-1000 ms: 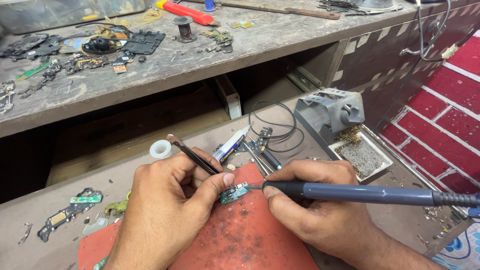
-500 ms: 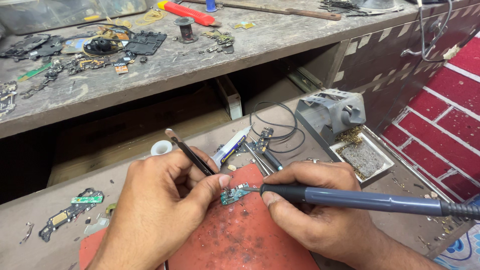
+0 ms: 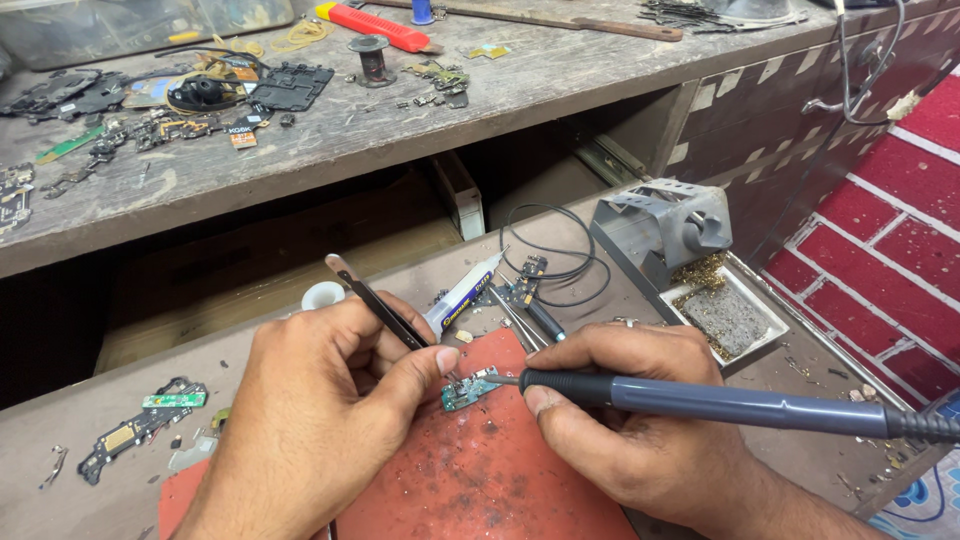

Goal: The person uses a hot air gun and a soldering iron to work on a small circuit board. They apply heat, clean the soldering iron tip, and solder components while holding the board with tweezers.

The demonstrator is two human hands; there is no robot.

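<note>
I judge that I am mid-solder on a small green circuit board [image 3: 468, 390], which lies on the far edge of the red work mat [image 3: 470, 480], near the middle of the table [image 3: 60, 440]. My right hand [image 3: 640, 430] has its fingers closed around the grey-blue soldering iron [image 3: 720, 400], pen-style, thumb underneath and the other fingers curled over the top; the handle runs off to the right and the tip points left, meeting the right end of the board. My left hand [image 3: 320, 420] grips black tweezers [image 3: 375, 300], fingers closed on them, with the free end sticking up and away to the far left; the working ends go down behind my thumb toward the board, and I cannot tell exactly where they touch it.

As I read it, the next move calls for a steady tip on one joint and firm pressure from the tweezers so the board does not skate on the mat. Both wrists sit low, the heels of the hands resting on or just above the mat, which should help with that.

Just beyond the board lie a flux syringe [image 3: 465, 295] and a coil of thin black wire [image 3: 550, 250]. Farther right stands the grey iron stand [image 3: 660, 225] with its tray of brass wool [image 3: 725, 310]. More stripped boards lie near left [image 3: 140, 425].
</note>
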